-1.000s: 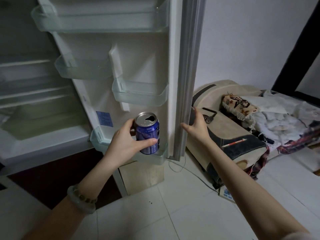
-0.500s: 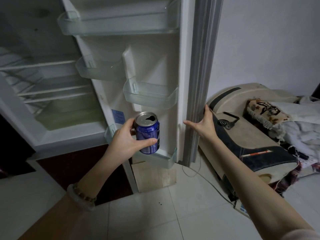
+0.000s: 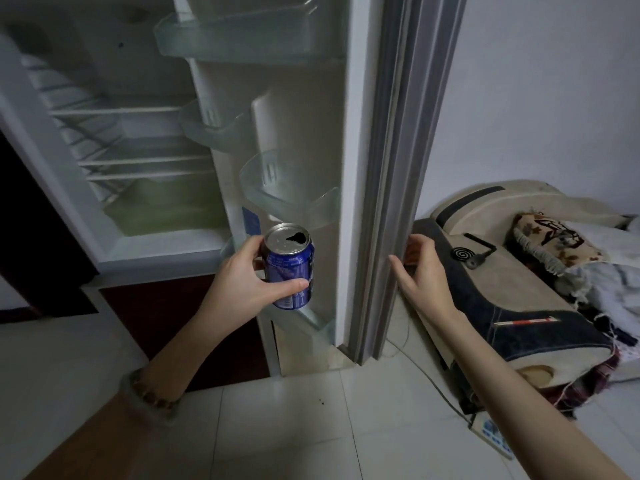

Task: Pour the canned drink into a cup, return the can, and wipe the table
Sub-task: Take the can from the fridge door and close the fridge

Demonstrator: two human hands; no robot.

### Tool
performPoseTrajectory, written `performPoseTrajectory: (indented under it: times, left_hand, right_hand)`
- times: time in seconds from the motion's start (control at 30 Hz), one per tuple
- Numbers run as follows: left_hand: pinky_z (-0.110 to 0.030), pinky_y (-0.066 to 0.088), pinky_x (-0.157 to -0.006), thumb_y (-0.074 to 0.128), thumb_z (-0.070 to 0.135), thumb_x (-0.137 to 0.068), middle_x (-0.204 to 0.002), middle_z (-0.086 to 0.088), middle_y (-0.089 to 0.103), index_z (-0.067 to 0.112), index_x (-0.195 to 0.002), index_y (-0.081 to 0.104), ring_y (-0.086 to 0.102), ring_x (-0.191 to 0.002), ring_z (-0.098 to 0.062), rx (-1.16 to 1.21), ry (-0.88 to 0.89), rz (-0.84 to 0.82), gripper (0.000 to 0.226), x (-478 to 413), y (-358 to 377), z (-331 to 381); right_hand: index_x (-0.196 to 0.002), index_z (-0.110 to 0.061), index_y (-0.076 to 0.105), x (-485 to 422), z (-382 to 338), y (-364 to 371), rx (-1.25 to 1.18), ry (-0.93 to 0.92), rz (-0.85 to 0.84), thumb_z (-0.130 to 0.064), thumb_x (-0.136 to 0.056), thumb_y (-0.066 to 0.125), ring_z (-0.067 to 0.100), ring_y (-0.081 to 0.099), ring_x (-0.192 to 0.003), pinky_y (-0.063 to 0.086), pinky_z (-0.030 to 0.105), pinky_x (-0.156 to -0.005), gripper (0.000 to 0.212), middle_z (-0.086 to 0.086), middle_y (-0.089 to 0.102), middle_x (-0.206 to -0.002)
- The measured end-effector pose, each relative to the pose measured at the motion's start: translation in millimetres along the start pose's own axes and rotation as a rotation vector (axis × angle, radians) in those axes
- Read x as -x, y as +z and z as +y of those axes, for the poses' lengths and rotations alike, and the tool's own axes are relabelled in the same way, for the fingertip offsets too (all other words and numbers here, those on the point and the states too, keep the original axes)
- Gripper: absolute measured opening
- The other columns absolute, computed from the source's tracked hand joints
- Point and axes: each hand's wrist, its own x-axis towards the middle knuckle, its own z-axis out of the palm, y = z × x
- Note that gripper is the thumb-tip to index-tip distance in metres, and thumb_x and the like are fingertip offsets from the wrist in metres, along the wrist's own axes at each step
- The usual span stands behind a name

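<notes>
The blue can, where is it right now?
In the head view the blue can is upright in the left hand, left of centre, before the open fridge door, near its lowest shelf.

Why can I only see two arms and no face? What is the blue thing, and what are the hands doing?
The camera sits on a person's head and looks down, so you see only their own arms. There is just this one view. The left hand holds a blue can, and its top is already open. The right hand grips the edge of the door of an open fridge. Clear shelves hang inside the door. A pillow lies on the right.
</notes>
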Motion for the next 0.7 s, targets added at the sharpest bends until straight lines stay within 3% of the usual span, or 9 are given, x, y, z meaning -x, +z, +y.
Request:
performPoseTrajectory:
  times: [0.07,0.17,0.23,0.33,0.47,0.6,0.7]
  left_hand:
    - [-0.030,0.049,-0.092,0.087,0.036,-0.058,-0.105,0.021,0.063,0.043,-0.101,0.052,0.058,-0.100,0.002,-0.007,-0.005,0.015,0.056,10.7,-9.1,-3.3]
    - [-0.030,0.051,-0.088,0.088,0.038,-0.054,-0.099,0.022,0.065,0.045,-0.096,0.053,0.060,-0.094,0.005,-0.017,-0.031,0.047,0.054,25.3,-24.7,-11.4]
    - [-0.033,0.052,-0.087,0.086,0.047,-0.048,-0.097,0.025,0.065,0.047,-0.094,0.054,0.061,-0.093,0.004,-0.009,-0.051,0.075,0.056,35.0,-35.9,-17.2]
    - [-0.036,0.052,-0.089,0.081,0.053,-0.044,-0.097,0.026,0.066,0.047,-0.098,0.055,0.061,-0.096,0.002,-0.003,-0.076,0.130,0.059,52.1,-53.8,-26.3]
    - [-0.031,0.053,-0.085,0.083,0.046,-0.051,-0.100,0.017,0.068,0.037,-0.107,0.056,0.063,-0.095,-0.001,-0.015,-0.083,0.192,0.064,76.0,-80.8,-37.2]
    - [-0.012,0.049,-0.073,0.088,0.028,-0.056,-0.099,0.016,0.067,0.028,-0.110,0.057,0.062,-0.090,0.006,-0.031,-0.150,0.273,0.062,100.1,-113.8,-54.0]
    - [-0.018,0.051,-0.078,0.084,0.035,-0.051,-0.106,0.012,0.065,0.020,-0.118,0.055,0.062,-0.095,-0.001,-0.013,-0.194,0.351,0.074,121.2,-143.6,-68.1]
  right_hand:
    - [-0.135,-0.006,0.035,11.2,-13.2,6.1,0.019,-0.062,-0.011,-0.029,-0.090,0.060,0.013,0.052,-0.111,0.048,0.031,-0.092,0.056,0.007,0.052,-0.125]
    - [-0.134,-0.001,0.036,28.0,-37.1,19.2,0.013,-0.171,-0.027,-0.019,-0.089,0.062,-0.005,0.045,-0.096,0.042,0.013,-0.080,0.054,-0.004,0.049,-0.110]
    - [-0.133,0.001,0.036,38.3,-52.7,31.5,-0.045,-0.241,-0.064,-0.015,-0.088,0.062,-0.004,0.047,-0.094,0.040,0.011,-0.081,0.054,-0.004,0.048,-0.109]
    - [-0.135,-0.003,0.031,49.8,-73.9,54.7,-0.057,-0.391,-0.113,-0.023,-0.088,0.059,0.008,0.051,-0.096,0.044,0.018,-0.083,0.059,0.001,0.047,-0.115]
    - [-0.138,0.007,0.027,61.9,-105.2,94.6,-0.043,-0.553,-0.103,-0.023,-0.084,0.064,0.028,0.045,-0.120,0.040,0.036,-0.102,0.071,0.020,0.043,-0.133]
    - [-0.142,0.000,0.018,73.1,-144.6,135.6,-0.119,-0.679,-0.103,-0.025,-0.083,0.068,0.027,0.024,-0.140,0.023,0.036,-0.115,0.082,0.019,0.023,-0.148]
    - [-0.146,-0.007,0.008,78.9,-172.2,168.2,-0.172,-0.736,-0.137,-0.028,-0.083,0.067,0.025,0.013,-0.143,0.022,0.039,-0.116,0.089,0.017,0.014,-0.151]
